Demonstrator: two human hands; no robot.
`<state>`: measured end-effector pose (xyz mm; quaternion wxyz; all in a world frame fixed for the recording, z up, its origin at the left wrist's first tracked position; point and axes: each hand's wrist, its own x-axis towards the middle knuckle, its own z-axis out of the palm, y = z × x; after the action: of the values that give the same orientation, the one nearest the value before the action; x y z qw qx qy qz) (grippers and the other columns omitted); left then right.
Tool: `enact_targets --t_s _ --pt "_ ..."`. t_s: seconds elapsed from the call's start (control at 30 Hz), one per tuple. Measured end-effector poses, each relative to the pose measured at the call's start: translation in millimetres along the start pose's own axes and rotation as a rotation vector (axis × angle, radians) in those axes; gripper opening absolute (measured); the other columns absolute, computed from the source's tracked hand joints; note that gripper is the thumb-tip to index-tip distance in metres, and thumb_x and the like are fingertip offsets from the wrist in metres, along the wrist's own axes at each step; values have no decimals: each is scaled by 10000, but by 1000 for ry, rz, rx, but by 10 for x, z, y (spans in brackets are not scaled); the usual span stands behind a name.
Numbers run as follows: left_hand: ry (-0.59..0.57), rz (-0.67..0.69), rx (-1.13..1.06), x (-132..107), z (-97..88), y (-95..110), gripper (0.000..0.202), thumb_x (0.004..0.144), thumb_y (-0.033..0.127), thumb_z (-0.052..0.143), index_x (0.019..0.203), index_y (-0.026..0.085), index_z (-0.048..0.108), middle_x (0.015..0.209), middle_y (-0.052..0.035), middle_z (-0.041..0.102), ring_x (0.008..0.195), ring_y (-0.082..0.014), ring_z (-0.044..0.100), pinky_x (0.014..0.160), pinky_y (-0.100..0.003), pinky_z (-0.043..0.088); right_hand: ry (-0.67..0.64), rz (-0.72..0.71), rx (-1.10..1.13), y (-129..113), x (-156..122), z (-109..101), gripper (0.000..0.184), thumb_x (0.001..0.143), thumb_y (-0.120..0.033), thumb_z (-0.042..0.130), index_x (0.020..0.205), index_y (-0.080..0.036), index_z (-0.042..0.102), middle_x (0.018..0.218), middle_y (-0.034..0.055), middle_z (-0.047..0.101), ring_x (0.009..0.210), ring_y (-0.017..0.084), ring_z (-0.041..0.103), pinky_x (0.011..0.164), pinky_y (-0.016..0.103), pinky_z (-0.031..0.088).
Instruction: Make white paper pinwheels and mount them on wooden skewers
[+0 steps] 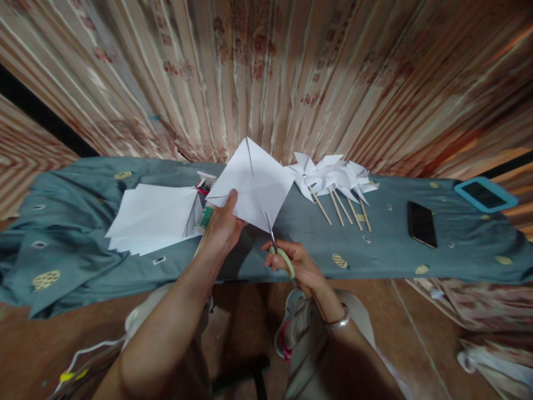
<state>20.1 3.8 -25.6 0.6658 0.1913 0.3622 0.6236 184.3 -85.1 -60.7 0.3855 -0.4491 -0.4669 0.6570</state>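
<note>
My left hand (224,226) pinches the lower left edge of a white paper square (254,180), held up on its corner above the table. The sheet shows fold creases and a slit at its top corner. My right hand (296,262) grips scissors (278,249) with pale green handles. Their blades point up into the paper's bottom corner.
A teal cloth (83,222) covers the narrow table. A stack of white sheets (154,218) lies at the left, with a glue tube (205,218) beside it. Several white paper pinwheels on wooden sticks (333,180) lie right of centre, then a black phone (421,223) and a blue-framed device (485,194). Curtains hang behind.
</note>
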Motion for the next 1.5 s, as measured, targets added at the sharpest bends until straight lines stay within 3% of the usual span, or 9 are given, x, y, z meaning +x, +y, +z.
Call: enact_targets --t_s 0.3,1.0,1.3,1.5 --pt "8 7 -20 8 9 15 230 940 187 521 1117 229 663 973 2 761 767 -132 720 715 -243 601 -17 17 -4 -17 10 4 484 678 -540 796 961 -164 685 692 1 667 545 82 539 507 206 425" --pt "109 -17 -27 -23 93 56 195 928 196 553 1086 178 665 964 -56 765 824 -180 733 822 -324 597 27 49 50 -17 25 40 465 638 -512 827 910 -162 686 627 -19 659 481 60 499 471 195 389" --pt "101 0 -38 -12 75 49 197 932 185 542 1075 193 677 984 -58 765 940 -192 722 853 -313 594 32 72 59 -40 27 53 475 612 -518 836 889 -162 689 606 -27 659 459 58 498 461 199 380" --pt "108 -3 -42 -22 102 58 182 942 179 535 1066 145 663 959 -63 767 859 -172 725 889 -335 581 52 57 48 -26 28 52 464 633 -520 823 889 -157 689 592 -23 661 452 57 496 460 196 370"
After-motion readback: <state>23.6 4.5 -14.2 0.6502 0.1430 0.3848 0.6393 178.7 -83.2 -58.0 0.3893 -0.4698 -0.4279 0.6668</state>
